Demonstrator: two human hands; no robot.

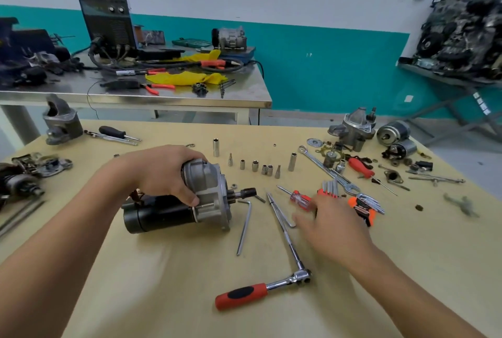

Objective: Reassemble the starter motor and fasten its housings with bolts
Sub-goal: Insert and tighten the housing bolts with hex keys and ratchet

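Observation:
The starter motor [179,210] lies on its side on the tan table [168,283], black body to the left, grey housing and pinion shaft pointing right. My left hand [160,172] grips the grey housing from above, thumb on its front face. My right hand [334,226] is blurred, fingers spread flat just above the table, over a small hex key and beside the red-handled screwdriver [297,198]. It holds nothing. A long hex key [244,225] lies just right of the motor. The red-handled ratchet [260,290] with its long extension lies in front.
A row of sockets and bits [255,165] stands behind the motor. A hex key set [330,188], a combination wrench [326,170] and an orange key holder [365,208] lie to the right. Spare starter parts [353,128] sit at the far right, more at the left edge [24,174].

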